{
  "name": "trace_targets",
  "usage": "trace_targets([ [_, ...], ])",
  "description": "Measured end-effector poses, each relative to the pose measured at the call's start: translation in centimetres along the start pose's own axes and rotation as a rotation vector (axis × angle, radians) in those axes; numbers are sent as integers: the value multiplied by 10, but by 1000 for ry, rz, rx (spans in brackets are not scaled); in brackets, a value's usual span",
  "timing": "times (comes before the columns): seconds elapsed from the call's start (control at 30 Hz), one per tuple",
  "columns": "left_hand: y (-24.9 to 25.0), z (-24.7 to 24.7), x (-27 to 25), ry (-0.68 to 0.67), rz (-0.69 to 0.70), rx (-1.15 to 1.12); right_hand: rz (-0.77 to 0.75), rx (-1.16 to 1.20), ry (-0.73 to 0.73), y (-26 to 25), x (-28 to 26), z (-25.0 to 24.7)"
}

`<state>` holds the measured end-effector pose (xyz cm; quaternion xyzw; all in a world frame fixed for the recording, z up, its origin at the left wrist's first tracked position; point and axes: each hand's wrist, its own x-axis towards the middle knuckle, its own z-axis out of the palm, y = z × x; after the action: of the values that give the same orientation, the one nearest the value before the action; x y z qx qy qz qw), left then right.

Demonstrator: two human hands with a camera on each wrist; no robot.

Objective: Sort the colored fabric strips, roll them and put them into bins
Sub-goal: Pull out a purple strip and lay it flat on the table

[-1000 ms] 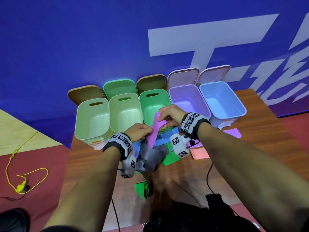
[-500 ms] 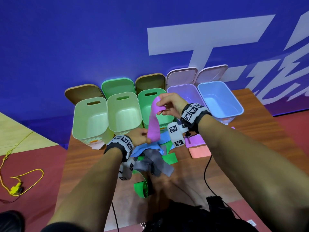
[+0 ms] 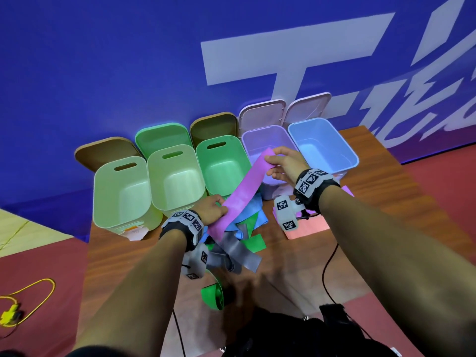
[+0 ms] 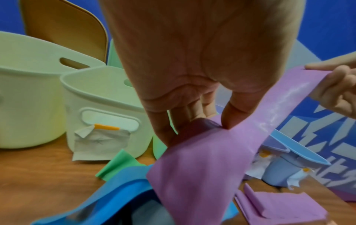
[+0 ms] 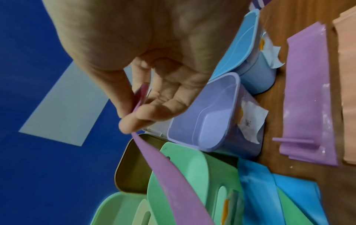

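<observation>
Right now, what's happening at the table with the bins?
A person is sorting fabric strips. Both hands hold one purple strip stretched between them: the right hand pinches its far end above the purple bin, the left hand grips its near end by the pile of blue, grey and green strips. The strip is flat, not yet rolled. No strips show inside the five bins.

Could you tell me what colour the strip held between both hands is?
The strip is purple, stretched between both hands; the head view shows it best.
</observation>
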<state>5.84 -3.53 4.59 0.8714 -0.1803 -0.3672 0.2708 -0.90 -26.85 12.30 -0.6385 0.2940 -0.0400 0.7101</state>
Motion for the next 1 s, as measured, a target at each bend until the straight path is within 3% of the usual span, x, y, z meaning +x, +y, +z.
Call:
trace_targets([
  [0.17, 9, 10, 13, -15, 18, 91, 29, 48, 91, 9, 2, -31],
  [0.37, 16, 39, 40, -60, 44, 31, 71, 86, 246, 26, 4, -78],
  [0.6, 44, 74, 72, -66, 35, 170, 111, 73, 359, 46, 29, -140],
  [0.87, 79, 104, 106, -144, 1, 42, 161, -24, 457, 69, 57, -208],
  [1.0, 85, 120, 122, -113, 3, -30, 208, -57, 493, 90, 70, -237],
])
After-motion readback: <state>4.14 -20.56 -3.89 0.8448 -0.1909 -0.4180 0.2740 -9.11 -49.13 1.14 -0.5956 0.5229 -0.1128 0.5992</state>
